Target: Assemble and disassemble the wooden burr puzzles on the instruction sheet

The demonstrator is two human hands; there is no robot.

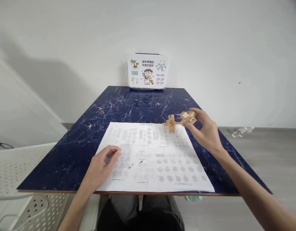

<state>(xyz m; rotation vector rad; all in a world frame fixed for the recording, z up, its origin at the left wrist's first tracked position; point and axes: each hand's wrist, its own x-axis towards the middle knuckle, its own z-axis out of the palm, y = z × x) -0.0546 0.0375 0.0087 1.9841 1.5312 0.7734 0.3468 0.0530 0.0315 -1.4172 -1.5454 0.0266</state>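
Note:
Between the thumb and fingers of my right hand (207, 130) is a pale wooden interlocking puzzle (191, 119) with a black mark on one face. It is slightly blurred and held at the sheet's far right corner. Just left of it stands a second wooden puzzle (171, 125), cross-shaped and marked with a 3, on the sheet's far edge. My left hand (101, 166) rests at the left side of the printed paper sheet (148, 171). Its thumb and forefinger curl together at the tips, and nothing shows between them. Small diagrams and two black pen marks cover the sheet.
The dark blue marbled table (73, 160) carries the sheet. At its back edge a white cartoon-printed case (148, 72) leans against the wall. A white perforated rack (20, 170) is at the left. A clear plastic item (242, 131) lies on the floor at right.

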